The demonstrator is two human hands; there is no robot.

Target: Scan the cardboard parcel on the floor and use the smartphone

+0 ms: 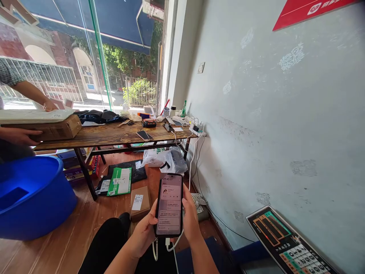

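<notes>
A black smartphone [170,205] is held upright above my lap, its lit screen showing 09:45 and a list of notification cards. My left hand [145,233] grips its lower left edge, thumb by the screen. Along the right edge, my right hand [190,215] is closed round the phone. A white charging cable [177,243] hangs at its bottom end, and a pale strap loop [154,249] dangles beside it. Beyond my hands, a cardboard box with a label [139,203] lies on the floor.
A wooden table [119,134] holds another phone [144,135], a black device [148,123] and cables. At left, another person's hands hold a carton [59,129] under a white package. A blue tub [34,198] stands left; a scale's keypad panel [285,243] is at right.
</notes>
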